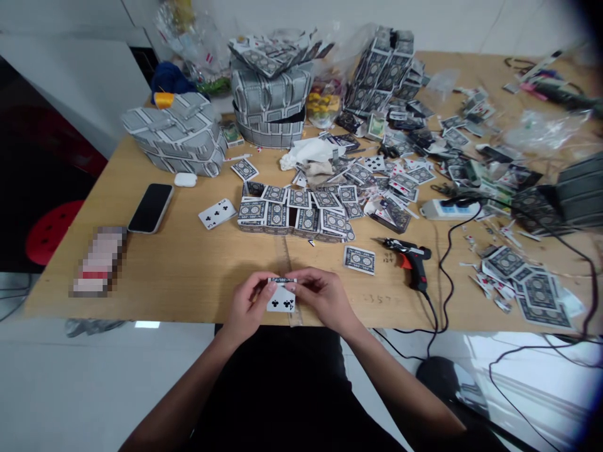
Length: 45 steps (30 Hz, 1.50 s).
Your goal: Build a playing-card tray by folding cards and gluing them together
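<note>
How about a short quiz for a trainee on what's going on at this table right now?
1. Choose one. The held card shows which suit?
A hearts
B clubs
C diamonds
2. True or false: the glue gun lies farther right in the picture than the black-screened phone.
3. Which of the person's hands grip the held card?

Key:
1. B
2. True
3. Both, the left hand and the right hand.
</note>
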Tool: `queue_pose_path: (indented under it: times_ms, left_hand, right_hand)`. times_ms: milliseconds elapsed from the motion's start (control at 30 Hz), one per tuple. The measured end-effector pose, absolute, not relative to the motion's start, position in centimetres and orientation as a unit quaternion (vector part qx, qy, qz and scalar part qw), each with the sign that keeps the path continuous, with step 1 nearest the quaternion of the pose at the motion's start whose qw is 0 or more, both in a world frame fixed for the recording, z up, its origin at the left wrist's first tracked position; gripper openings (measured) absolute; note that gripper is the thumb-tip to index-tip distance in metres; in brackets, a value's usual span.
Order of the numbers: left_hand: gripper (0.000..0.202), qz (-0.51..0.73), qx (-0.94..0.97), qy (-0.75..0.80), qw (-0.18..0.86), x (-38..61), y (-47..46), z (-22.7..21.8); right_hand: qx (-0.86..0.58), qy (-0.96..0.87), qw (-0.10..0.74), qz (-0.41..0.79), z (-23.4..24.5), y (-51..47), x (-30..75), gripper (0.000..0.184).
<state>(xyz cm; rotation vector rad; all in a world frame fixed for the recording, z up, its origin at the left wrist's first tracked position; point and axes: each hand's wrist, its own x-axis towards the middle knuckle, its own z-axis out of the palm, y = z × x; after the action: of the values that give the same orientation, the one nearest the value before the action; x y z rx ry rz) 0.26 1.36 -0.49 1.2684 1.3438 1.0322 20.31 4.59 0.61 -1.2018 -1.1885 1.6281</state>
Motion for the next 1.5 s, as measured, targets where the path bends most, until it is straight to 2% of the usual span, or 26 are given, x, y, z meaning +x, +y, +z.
queue_pose_path:
  times_ms: [267, 400, 567, 700, 833, 967, 1033, 1233, 1500]
  left_hand:
    - [0.044, 0.459, 0.498, 0.497, 0.543, -0.1, 0.5, 0.1]
    - [0.033, 0.458, 0.467, 0.528, 0.541, 0.6, 0.5, 0.2]
    - [0.029, 0.472, 0.454, 0.56, 0.507, 1.3, 1.0, 0.6]
    - [0.022, 0.48, 0.514, 0.556, 0.444, 0.9, 1.7, 1.1]
    - [0.017, 0.481, 0.592, 0.558, 0.328, -2.1, 4.6, 2.4]
    - [0.027, 0.481, 0.594, 0.627, 0.152, -6.8, 11.7, 4.3]
    - [0.03, 0.457, 0.609, 0.641, 0.098, -8.5, 15.9, 4.8]
    - [0.027, 0.417, 0.665, 0.613, 0.09, -8.7, 23.8, 4.0]
    - [0.021, 0.404, 0.691, 0.598, 0.051, -6.8, 24.3, 3.7]
  right_hand:
    - [-0.431, -0.382, 0.452, 0.681, 1.2, 4.9, 20.0, 0.039]
    - [-0.415, -0.375, 0.45, 0.696, 1.1, 4.6, 19.8, 0.041]
    - [-0.411, -0.397, 0.44, 0.693, 1.1, 4.3, 20.0, 0.035]
    - [-0.412, -0.445, 0.439, 0.663, 0.6, 4.4, 20.6, 0.031]
    - [-0.461, -0.538, 0.44, 0.552, -0.5, 4.4, 21.4, 0.025]
    - [-0.478, -0.634, 0.409, 0.448, -1.7, 4.3, 22.1, 0.015]
    - [-0.463, -0.677, 0.394, 0.415, -2.0, 4.1, 22.2, 0.015]
    - [-0.441, -0.706, 0.398, 0.387, -2.2, 4.1, 22.3, 0.016]
    - [-0.437, -0.7, 0.402, 0.397, -2.3, 4.2, 22.4, 0.016]
